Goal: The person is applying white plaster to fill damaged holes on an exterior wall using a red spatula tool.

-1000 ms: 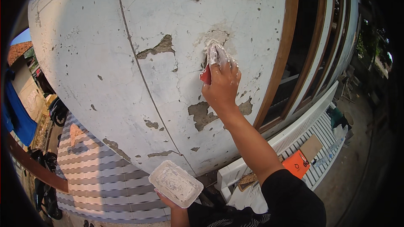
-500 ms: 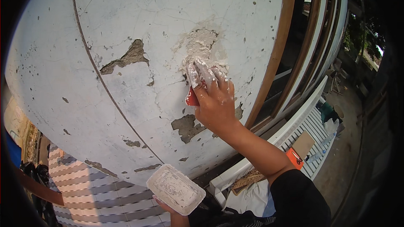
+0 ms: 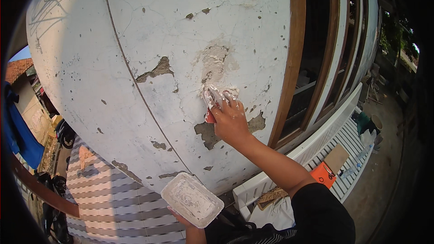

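Note:
My right hand (image 3: 230,117), its fingers smeared with white paste, presses a red spreader (image 3: 209,117) to the cracked white wall (image 3: 253,31). Most of the spreader is hidden behind the fingers. Right above the fingertips is a rough patch of pale filler (image 3: 213,61). Just below the hand, grey bare plaster (image 3: 208,134) shows where paint has flaked off. Low in the view, my left hand (image 3: 183,219) supports a shallow rectangular tray (image 3: 180,211) from beneath, tilted toward me. White paste (image 3: 192,199) coats its inside. The left fingers are mostly hidden under the tray.
Another flaked hole (image 3: 158,68) lies left of the filler. A brown-framed window (image 3: 296,58) stands at the right. Below it, a white slatted bench (image 3: 341,171) carries an orange box (image 3: 322,175), a brown board (image 3: 337,158) and bottles. Striped tiles (image 3: 117,208) cover the floor at lower left.
My right hand has slid down the wall with the spreader, uncovering more of the filler patch. The view has shifted, showing more at the left. The tray stays in my left hand.

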Demonstrator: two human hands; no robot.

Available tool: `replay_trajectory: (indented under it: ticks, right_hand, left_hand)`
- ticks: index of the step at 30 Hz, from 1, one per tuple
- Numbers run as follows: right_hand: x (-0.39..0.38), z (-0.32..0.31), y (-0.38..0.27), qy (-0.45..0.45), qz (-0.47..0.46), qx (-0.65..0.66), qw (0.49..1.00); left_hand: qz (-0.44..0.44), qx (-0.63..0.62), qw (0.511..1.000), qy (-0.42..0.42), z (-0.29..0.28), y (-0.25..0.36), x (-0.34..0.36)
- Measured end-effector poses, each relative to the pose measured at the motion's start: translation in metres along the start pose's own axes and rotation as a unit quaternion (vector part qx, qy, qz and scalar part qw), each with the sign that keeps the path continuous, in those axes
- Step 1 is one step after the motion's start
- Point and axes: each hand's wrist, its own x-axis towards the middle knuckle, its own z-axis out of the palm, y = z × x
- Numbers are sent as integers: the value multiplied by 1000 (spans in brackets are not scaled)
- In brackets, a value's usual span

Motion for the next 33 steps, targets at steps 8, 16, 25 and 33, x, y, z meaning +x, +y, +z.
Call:
replay_trajectory:
  ticks: [8,16,25,33]
  right_hand:
    - [-19,-2,-7,-49,12,34,998]
    - [-39,-30,6,-88,15,50,995]
    - [62,-69,25,74,-13,-25,997]
    - [65,-16,26,143,-7,-23,989]
  left_hand:
    - [20,-41,997,-59,36,26,-32]
    - [27,-66,995,-63,39,36,-55]
    - [55,-27,998,16,41,31,-57]
    - [20,-22,1000,9,26,18,-33]
